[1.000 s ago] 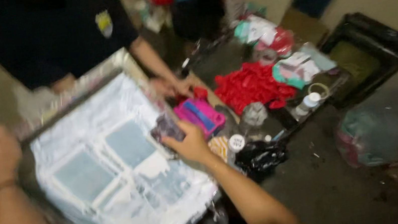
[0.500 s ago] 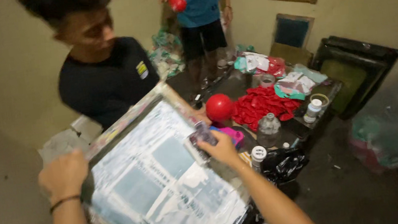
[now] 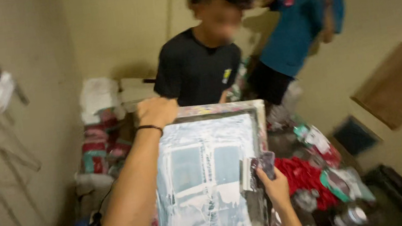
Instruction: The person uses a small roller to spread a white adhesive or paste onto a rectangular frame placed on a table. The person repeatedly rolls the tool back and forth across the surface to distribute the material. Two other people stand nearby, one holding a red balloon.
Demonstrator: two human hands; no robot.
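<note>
**Both hands on a printing screen**

The left hand (image 3: 156,112) grips the far left corner of the paint-smeared printing screen (image 3: 209,178), which lies tilted at centre. The right hand (image 3: 274,187) closes around a small squeegee (image 3: 258,168) at the screen's right edge. A person in a black shirt (image 3: 198,72) stands just beyond; red cloth pieces (image 3: 301,174) lie right.

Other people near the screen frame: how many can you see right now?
2. One person in a black T-shirt stands at the far end of the screen frame; another in a blue shirt stands behind, to the right. More may be out of view.
</note>
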